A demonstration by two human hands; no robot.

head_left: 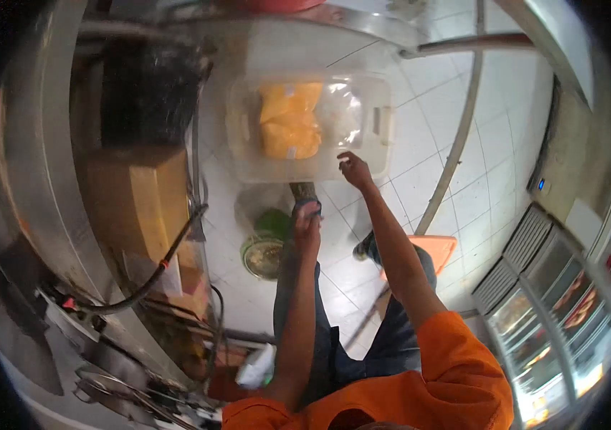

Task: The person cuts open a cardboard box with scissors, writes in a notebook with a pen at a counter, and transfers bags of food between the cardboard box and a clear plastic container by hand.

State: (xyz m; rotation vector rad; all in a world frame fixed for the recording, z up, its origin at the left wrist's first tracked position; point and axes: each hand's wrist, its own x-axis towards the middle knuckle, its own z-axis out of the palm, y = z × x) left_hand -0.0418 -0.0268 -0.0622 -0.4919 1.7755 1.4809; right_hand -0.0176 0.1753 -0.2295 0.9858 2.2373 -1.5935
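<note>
A clear plastic bin (239, 161) stands on the tiled floor ahead of me. Inside it lie an orange-yellow bag (289, 129) on the left and a clear, shiny plastic bag (345, 118) on the right. My right hand (354, 170) is over the bin's near right edge, fingers apart and a little bent, holding nothing visible. Nearer to me, my left hand (308, 215) is just below the bin, above my lower leg; its fingers are blurred, and whether they hold anything is unclear.
A round container (262, 258) with a green item (272, 223) is beside my left leg. Cardboard boxes (140, 208) and a black hose (155, 276) are at left. An orange stool (438, 251) is by my right leg. A lit glass-fronted cabinet (542, 330) stands at lower right.
</note>
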